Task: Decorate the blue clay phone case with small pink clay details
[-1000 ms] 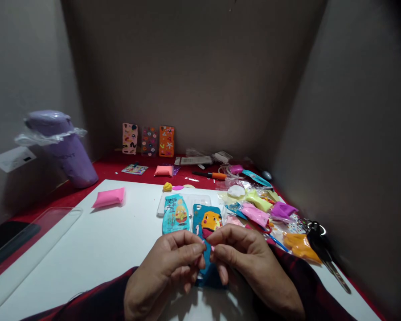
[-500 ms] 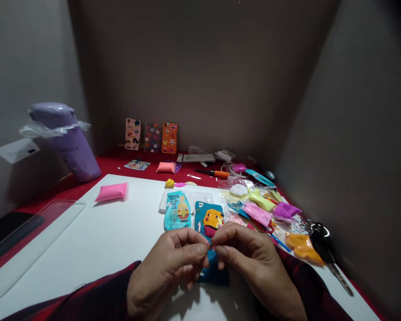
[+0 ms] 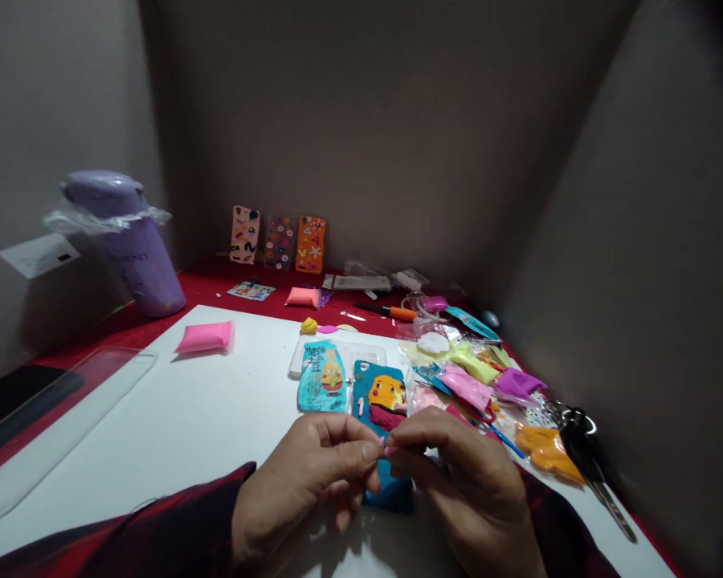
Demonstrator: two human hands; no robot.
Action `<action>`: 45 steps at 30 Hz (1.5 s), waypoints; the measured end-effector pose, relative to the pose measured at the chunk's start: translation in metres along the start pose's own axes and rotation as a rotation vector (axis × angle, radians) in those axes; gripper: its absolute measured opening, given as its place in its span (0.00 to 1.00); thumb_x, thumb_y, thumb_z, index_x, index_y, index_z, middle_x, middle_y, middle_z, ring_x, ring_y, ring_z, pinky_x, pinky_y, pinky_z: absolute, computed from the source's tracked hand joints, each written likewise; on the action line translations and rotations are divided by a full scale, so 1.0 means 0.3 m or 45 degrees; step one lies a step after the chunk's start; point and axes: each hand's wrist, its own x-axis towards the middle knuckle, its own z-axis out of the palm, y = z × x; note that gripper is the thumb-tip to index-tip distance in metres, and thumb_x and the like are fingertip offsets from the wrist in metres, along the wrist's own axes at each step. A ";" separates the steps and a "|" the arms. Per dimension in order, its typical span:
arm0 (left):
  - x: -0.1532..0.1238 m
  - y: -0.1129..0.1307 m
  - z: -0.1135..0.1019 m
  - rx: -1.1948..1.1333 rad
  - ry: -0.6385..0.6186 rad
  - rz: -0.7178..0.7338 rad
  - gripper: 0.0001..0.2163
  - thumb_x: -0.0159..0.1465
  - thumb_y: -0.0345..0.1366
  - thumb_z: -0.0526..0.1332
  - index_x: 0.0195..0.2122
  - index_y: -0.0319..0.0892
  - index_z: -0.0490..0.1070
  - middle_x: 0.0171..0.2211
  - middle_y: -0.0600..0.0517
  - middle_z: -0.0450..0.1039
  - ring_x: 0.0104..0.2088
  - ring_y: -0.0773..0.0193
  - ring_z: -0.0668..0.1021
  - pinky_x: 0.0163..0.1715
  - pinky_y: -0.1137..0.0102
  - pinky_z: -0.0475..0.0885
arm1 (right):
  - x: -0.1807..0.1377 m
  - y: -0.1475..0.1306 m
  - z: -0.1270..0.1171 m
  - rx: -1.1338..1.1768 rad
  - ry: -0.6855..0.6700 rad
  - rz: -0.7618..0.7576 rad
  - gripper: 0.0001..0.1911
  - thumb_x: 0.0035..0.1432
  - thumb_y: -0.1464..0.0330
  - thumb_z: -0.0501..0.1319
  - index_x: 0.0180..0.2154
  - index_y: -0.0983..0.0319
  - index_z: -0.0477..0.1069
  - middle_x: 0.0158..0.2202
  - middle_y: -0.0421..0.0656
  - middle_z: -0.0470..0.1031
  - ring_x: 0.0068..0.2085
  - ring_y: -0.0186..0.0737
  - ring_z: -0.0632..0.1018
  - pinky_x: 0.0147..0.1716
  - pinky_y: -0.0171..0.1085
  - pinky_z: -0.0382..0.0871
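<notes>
My left hand [image 3: 313, 474] pinches a tiny bit of pink clay [image 3: 388, 451] between thumb and forefinger. From the other side, the fingertips of my right hand [image 3: 463, 482] close on the same bit, most of which they hide. Both hands hover over a teal clay-covered phone case [image 3: 391, 486], which lies on the white board. On the case is a yellow cartoon figure [image 3: 386, 393] with a dark red band below its face. A turquoise printed packet [image 3: 323, 377] with a similar cartoon lies just left of the case.
Several clay packs, such as a purple one [image 3: 519, 383] and an orange one [image 3: 549, 451], crowd the right side beside keys [image 3: 590, 457]. A pink clay pack [image 3: 205, 337] and a clear case [image 3: 66, 433] lie left, near a purple bottle [image 3: 138, 265]. Decorated phone cases [image 3: 311, 243] lean at the back.
My fingertips have shifted slightly, and more of the pink clay shows between them. The whole view has tilted a little; the things on the table stay where they were.
</notes>
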 end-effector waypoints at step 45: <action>-0.008 0.002 0.007 -0.117 -0.044 0.012 0.11 0.56 0.41 0.63 0.26 0.36 0.69 0.21 0.54 0.67 0.14 0.75 0.66 0.13 0.80 0.60 | -0.003 -0.011 0.007 -0.375 -0.004 -0.241 0.09 0.56 0.79 0.58 0.34 0.59 0.71 0.28 0.38 0.77 0.28 0.33 0.77 0.29 0.30 0.70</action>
